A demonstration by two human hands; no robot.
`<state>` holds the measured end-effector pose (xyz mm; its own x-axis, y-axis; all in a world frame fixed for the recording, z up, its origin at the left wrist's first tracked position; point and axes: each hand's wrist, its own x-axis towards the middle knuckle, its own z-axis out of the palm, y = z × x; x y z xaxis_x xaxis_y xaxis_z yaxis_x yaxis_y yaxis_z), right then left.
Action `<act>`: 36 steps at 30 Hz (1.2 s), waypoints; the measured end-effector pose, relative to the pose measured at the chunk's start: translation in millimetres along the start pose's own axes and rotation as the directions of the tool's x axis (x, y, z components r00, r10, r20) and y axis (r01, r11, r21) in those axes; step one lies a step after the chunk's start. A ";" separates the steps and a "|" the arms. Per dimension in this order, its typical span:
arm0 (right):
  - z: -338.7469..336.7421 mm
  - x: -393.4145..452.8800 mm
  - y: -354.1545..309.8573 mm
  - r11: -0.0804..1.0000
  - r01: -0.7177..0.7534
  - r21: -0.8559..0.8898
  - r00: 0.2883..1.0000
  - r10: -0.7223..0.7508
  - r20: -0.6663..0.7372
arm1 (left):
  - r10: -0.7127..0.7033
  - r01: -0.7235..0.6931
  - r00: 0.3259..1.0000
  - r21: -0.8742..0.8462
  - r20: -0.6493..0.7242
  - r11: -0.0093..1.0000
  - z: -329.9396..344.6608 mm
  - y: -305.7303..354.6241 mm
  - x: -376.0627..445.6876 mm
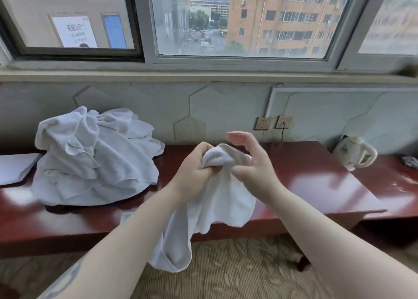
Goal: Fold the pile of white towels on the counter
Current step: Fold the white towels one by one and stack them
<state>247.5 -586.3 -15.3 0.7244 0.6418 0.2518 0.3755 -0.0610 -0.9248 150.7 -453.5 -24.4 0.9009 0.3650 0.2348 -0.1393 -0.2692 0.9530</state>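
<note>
Left hand [194,163] fisted round bunched top of white towel [217,199] hanging past front edge of red bench [316,178], right hand [251,160] loosely open against it, towel pile [95,158] well left, kettle [355,154] far right.

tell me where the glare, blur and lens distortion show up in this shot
Head view: daylight from the window throws pale glare patches on the glossy red counter; the kettle and right edge are smeared by blur; the wide lens bows the sill and counter edge; the left hand and held towel stay fairly sharp.
</note>
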 end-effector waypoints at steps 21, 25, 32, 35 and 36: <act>-183.8 19.6 57.1 0.930 -0.024 -0.366 0.985 -0.041 -0.167 | 0.039 0.141 0.962 0.610 -0.271 0.780 152.8 -4.0 55.2; -190.6 37.5 84.7 0.840 -0.141 -0.525 0.973 0.020 -0.229 | 0.042 0.191 0.953 0.702 -0.301 0.686 138.6 -23.3 70.4; -190.7 81.0 114.7 0.583 -0.237 -0.777 0.952 -0.021 -0.306 | 0.125 0.247 0.921 0.804 -0.368 0.541 88.7 -50.5 109.6; -185.2 91.5 132.1 0.492 -0.282 -0.824 0.949 0.017 -0.315 | 0.072 0.251 0.935 0.792 -0.347 0.557 69.3 -70.9 124.7; -182.2 93.6 138.6 0.493 -0.293 -0.819 0.951 0.066 -0.301 | 0.007 0.275 0.939 0.763 -0.344 0.585 65.9 -78.3 127.9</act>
<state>472.7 -674.0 -67.9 0.8879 0.3766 0.2642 0.4464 -0.8442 -0.2966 303.9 -444.5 -81.5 0.7034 0.6476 0.2929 0.4803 -0.7369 0.4758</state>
